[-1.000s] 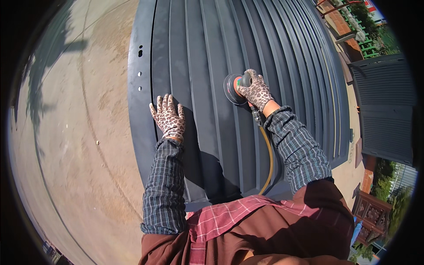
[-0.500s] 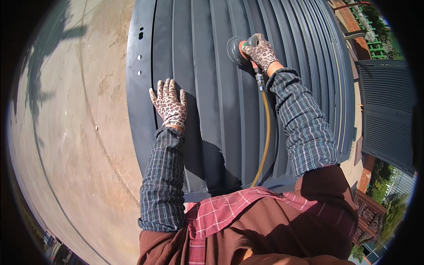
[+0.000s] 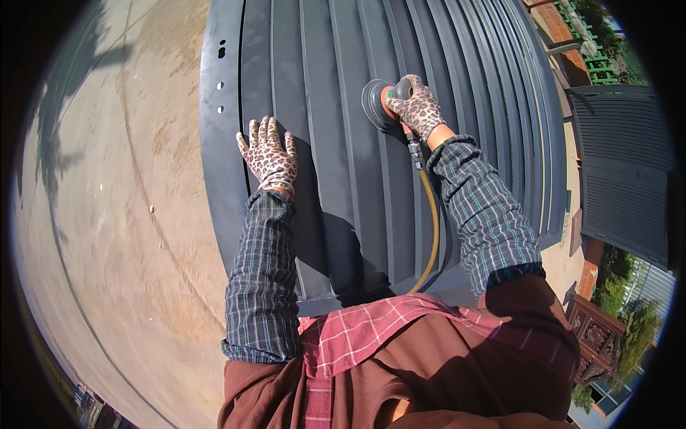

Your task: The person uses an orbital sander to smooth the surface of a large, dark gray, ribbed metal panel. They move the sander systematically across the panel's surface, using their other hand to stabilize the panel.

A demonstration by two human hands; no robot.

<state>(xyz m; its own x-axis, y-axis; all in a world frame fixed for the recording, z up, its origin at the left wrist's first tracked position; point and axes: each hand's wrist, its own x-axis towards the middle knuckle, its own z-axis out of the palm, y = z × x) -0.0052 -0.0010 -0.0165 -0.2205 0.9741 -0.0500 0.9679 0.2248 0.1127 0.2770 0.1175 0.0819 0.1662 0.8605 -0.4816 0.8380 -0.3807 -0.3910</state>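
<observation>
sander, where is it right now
In the head view the round sander sits upper centre on the grey ribbed metal panel, gripped by the right hand; its yellow hose trails back toward the person.

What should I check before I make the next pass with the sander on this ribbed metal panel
1. Grip on the tool: right hand wraps the round sander from above. Ok.
2. Pad contact: the disc appears to sit flat on the ribbed grey panel. Ok.
3. Bracing hand: left hand lies flat on the panel, apart from the disc. Ok.
4. Air hose: it runs from the tool back along the right forearm, away from the pad. Ok.
5. Gloves: both hands wear patterned gloves. Ok.
6. Whether the sander is running: cannot tell.
</observation>
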